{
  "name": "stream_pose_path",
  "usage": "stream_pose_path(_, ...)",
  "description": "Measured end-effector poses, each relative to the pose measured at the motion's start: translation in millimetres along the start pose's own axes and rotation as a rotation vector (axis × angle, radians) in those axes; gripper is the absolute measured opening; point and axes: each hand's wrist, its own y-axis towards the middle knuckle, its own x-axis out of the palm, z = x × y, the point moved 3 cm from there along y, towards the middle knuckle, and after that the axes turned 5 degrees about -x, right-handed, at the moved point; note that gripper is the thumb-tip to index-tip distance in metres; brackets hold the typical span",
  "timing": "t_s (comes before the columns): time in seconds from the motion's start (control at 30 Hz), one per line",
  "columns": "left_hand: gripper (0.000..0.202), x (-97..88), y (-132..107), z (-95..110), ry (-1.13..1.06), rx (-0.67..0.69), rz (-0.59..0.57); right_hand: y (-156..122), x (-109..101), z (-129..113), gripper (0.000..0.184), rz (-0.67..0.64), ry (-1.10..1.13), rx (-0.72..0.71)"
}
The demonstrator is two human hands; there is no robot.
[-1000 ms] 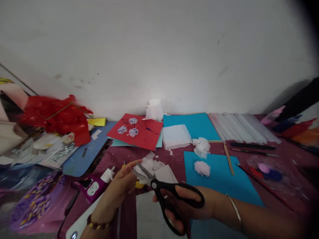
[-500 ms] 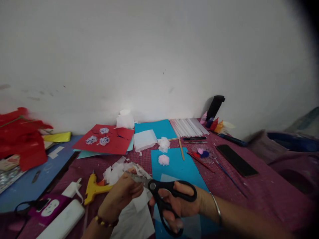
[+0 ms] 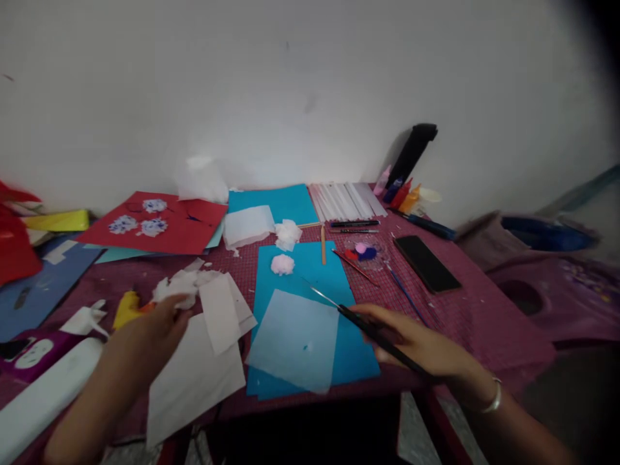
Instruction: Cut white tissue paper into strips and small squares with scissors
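My right hand (image 3: pixel 392 329) holds black-handled scissors (image 3: pixel 372 332), seen edge-on, with the metal blades pointing up and left over a blue sheet (image 3: pixel 358 358). On that sheet lie a thin translucent white square (image 3: pixel 295 336) and a pale pink crumpled paper ball (image 3: pixel 282 264). At the left, my left hand (image 3: pixel 159 336) is at the near side of a heap of white tissue scraps (image 3: pixel 181 284). Its fingers look slightly apart, somewhat blurred, and nothing shows between them. White paper pieces (image 3: pixel 198 374) lie to the right of this hand.
A yellow glue gun (image 3: pixel 126 310) and a purple power socket (image 3: pixel 31 355) are by my left arm. Behind are a red sheet (image 3: pixel 194 226) with speckled paper flowers, a white crumpled ball (image 3: pixel 288 234) and white sticks (image 3: pixel 343 201). A phone (image 3: pixel 426 263) and paint bottles (image 3: pixel 400 192) stand right.
My hands have moved apart: the left went left to the tissue scraps, the right swung right with the scissors. The white piece between the blades is gone from there. The view has tilted down.
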Motion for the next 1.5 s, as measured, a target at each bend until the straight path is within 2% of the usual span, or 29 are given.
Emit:
stream_pose_path(0.07,0.03,27.4,-29.6,6.8,0.006,0.126,-0.16,-13.4,-3.4,11.2,0.06,0.071,-0.213,0.022)
stream_pose_path(0.13,0.027,53.9,-55.5,12.4,-0.12,0.13,-0.331,-27.1,-4.2,21.6,0.058,0.152,-0.403,0.03)
stream_pose_path(0.2,0.023,74.9,-74.1,17.6,-0.413,-0.005,-0.508,-41.7,-3.1,30.1,0.057,0.206,-0.532,0.029)
stream_pose_path(0.3,0.027,93.9,-89.1,27.6,-1.088,-0.343,-0.71,-62.5,-0.8,41.3,0.058,0.261,-0.618,0.029)
stream_pose_path(0.37,0.026,97.0,-92.6,32.9,-1.403,-0.495,-0.704,-72.1,0.0,48.4,0.058,0.298,-0.655,0.032)
stream_pose_path(0.47,0.03,92.3,-100.0,32.0,-1.572,-0.546,-0.615,-77.2,1.7,55.9,0.056,0.347,-0.684,0.006)
stream_pose_path(0.53,0.027,87.1,-110.8,24.3,-1.588,-0.486,-0.59,-76.4,3.4,58.5,0.053,0.381,-0.703,-0.011)
stream_pose_path(0.63,0.022,83.5,-131.3,0.9,-1.549,-0.354,-0.58,-72.2,4.8,63.0,0.05,0.435,-0.725,-0.008)
stream_pose_path(0.77,0.022,89.4,-146.2,-32.8,-1.664,-0.312,-0.549,-64.1,4.4,73.0,0.053,0.472,-0.727,0.001)
stream_pose_path(0.83,0.023,91.2,-145.9,-38.5,-1.713,-0.315,-0.526,-62.9,3.8,77.1,0.055,0.501,-0.79,0.014)
stream_pose_path(0.93,0.02,88.4,-139.1,-26.0,-1.758,-0.3,-0.546,-67.5,2.7,80.2,0.055,0.529,-0.921,0.043)
stream_pose_path(1.07,0.021,81.9,-120.3,17.5,-1.881,-0.279,-0.57,-76.7,3.0,70.4,0.052,0.491,-0.971,0.032)
stream_pose_path(1.13,0.013,84.8,-109.7,41.2,-1.916,-0.372,-0.573,-75.2,9.4,52.9,0.042,0.512,-0.936,-0.004)
stream_pose_path(1.17,0.011,88.3,-104.8,51.8,-1.922,-0.436,-0.565,-71.8,15.0,40.4,0.035,0.577,-0.895,-0.032)
stream_pose_path(1.2,0.017,92.9,-100.5,61.5,-1.927,-0.492,-0.564,-65.6,23.4,26.5,0.029,0.628,-0.831,-0.074)
stream_pose_path(1.3,0.04,111.2,-91.2,82.0,-1.919,-0.57,-0.631,-28.3,61.8,-13.9,0.021,0.562,-0.618,-0.217)
stream_pose_path(1.4,0.045,127.7,-87.2,86.4,-1.882,-0.502,-0.714,18.7,97.5,-35.2,0.023,0.415,-0.512,-0.216)
stream_pose_path(1.5,0.044,135.4,-88.3,78.5,-1.882,-0.386,-0.657,51.3,117.2,-34.9,0.036,0.395,-0.463,-0.173)
